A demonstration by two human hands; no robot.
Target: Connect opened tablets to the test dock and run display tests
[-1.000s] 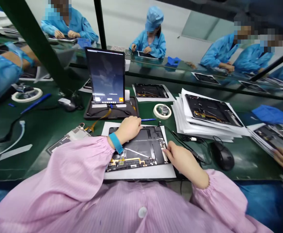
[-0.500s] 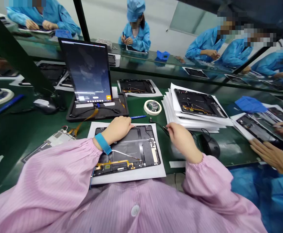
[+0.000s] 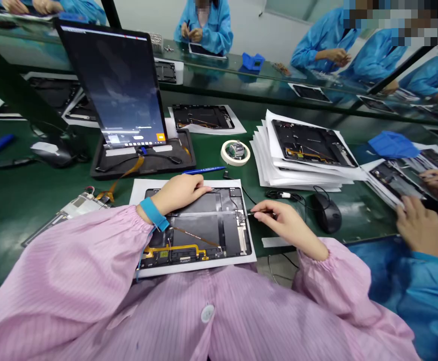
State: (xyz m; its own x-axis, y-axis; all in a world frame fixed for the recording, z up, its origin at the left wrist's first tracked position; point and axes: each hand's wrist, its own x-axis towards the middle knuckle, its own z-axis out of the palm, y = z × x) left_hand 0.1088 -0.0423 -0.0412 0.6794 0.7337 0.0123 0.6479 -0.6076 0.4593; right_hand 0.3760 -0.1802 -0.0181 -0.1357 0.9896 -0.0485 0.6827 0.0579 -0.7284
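Observation:
An opened tablet housing, black inside with an orange flex cable, lies on a white sheet right before me. My left hand rests over its upper left part, thumb stretched along the top edge, other fingers partly hidden; a blue band circles the wrist. Just off the housing's right edge, my right hand pinches the end of a thin black cable. The held tip points at the edge; whether it touches cannot be told. The cable's other visible end lies above the sheet.
Behind stands a lit tablet screen on a black tray. Around are a blue pen, tape roll, sheet stack with housings, black mouse and loose screen part. A co-worker's hands are at right.
My right hand has moved down and slightly left with the cable, to the housing's right edge. My left hand stays on the housing. The whole view has shifted a little.

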